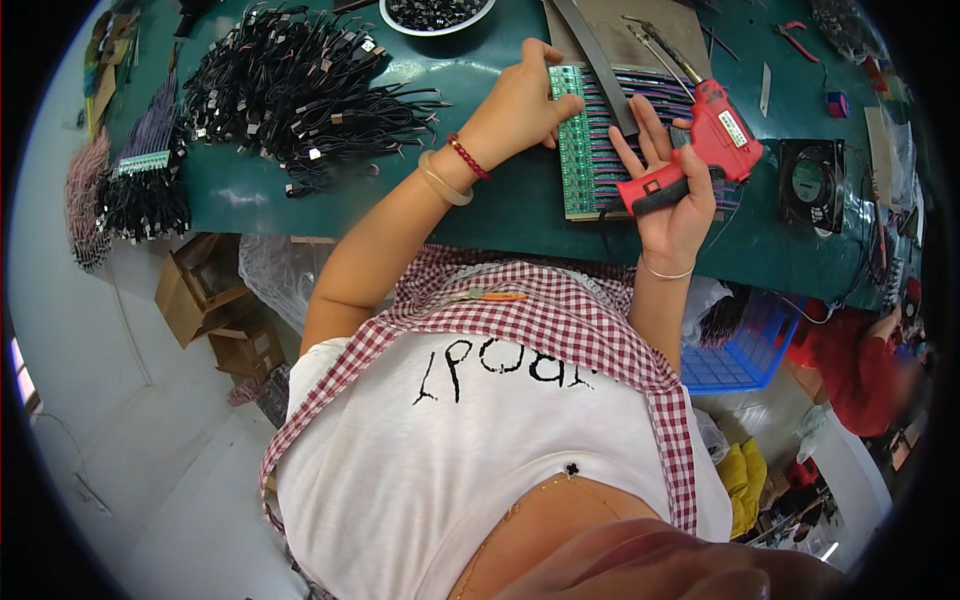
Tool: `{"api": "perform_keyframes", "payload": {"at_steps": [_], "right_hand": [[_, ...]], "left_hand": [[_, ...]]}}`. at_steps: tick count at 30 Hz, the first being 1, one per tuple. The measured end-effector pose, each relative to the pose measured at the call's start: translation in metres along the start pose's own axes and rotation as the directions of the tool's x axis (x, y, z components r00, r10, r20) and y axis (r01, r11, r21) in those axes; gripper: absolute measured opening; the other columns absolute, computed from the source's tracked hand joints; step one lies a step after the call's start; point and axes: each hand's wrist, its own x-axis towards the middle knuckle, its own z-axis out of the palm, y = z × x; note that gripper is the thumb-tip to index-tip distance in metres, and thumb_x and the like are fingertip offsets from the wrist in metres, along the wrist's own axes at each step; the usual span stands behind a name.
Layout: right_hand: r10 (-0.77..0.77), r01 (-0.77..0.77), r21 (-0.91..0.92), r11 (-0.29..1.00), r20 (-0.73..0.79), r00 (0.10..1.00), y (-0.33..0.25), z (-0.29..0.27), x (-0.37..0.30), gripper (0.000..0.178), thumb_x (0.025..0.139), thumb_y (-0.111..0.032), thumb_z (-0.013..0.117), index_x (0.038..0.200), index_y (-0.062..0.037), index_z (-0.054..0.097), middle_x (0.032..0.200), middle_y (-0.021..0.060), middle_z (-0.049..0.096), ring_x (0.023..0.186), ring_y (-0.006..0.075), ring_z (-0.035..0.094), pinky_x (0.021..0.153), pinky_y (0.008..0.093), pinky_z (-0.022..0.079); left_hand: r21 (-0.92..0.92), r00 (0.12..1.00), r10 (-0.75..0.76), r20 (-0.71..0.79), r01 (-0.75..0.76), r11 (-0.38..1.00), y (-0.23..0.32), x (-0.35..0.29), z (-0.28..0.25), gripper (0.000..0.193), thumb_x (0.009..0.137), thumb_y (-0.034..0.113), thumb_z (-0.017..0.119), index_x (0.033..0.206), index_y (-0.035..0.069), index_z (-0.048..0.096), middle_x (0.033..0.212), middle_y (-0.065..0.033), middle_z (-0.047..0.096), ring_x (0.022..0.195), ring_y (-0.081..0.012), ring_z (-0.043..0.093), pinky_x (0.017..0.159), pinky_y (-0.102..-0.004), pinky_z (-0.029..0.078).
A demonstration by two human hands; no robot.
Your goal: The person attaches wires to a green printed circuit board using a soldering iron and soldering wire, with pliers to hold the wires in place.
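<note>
The left hand rests at the edge of a green circuit board panel on the green tabletop. The right hand holds a red soldering gun, thumb over the handle, fingers extended. A dark strip crosses the panel. Black cables lie leftward, near a white bowl; a black fan sits rightward.

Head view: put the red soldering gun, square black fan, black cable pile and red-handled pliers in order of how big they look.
1. Black cable pile, by far the largest
2. Red soldering gun
3. Square black fan
4. Red-handled pliers
</note>
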Motion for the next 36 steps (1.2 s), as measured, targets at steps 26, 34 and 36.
{"api": "perform_keyframes", "payload": {"at_steps": [26, 34, 36], "right_hand": [[0.040, -0.041, 0.008, 0.999, 0.103, 0.994, -0.020, -0.007, -0.006, 0.030, 0.087, -0.014, 0.050, 0.115, -0.0057, 0.043, 0.136, 0.0282, 0.032, 0.132, 0.0377, 0.024, 0.100, 0.0633, 0.025], [0.035, -0.034, -0.047, 0.998, 0.037, 0.999, -0.008, -0.004, -0.002, 0.029, 0.088, -0.014, 0.048, 0.115, -0.0042, 0.043, 0.133, 0.0361, 0.029, 0.131, 0.0415, 0.023, 0.104, 0.0597, 0.021], [0.027, -0.026, -0.047, 0.999, 0.022, 0.999, -0.007, -0.003, -0.003, 0.029, 0.089, -0.014, 0.047, 0.115, -0.0041, 0.043, 0.132, 0.0371, 0.030, 0.131, 0.0416, 0.024, 0.104, 0.0594, 0.022]], "left_hand": [[0.870, 0.849, 0.513, -0.124, -0.156, 0.468, -0.011, 0.060, -0.109, 0.012, 0.070, 0.011, 0.062, 0.076, 0.002, 0.059, 0.081, -0.0165, 0.056, 0.083, -0.0327, 0.053, 0.075, -0.0405, 0.044], [0.680, 0.788, 0.612, -0.066, -0.413, 0.606, -0.012, 0.026, -0.054, 0.028, 0.077, 0.021, 0.066, 0.099, 0.006, 0.056, 0.080, -0.0094, 0.057, 0.074, -0.0285, 0.057, 0.067, -0.0360, 0.046], [0.452, 0.877, 0.474, 0.083, -0.457, 0.766, 0.001, 0.004, -0.027, 0.029, 0.075, 0.020, 0.066, 0.099, 0.006, 0.057, 0.084, -0.0100, 0.054, 0.079, -0.0268, 0.055, 0.069, -0.0354, 0.045]]}}
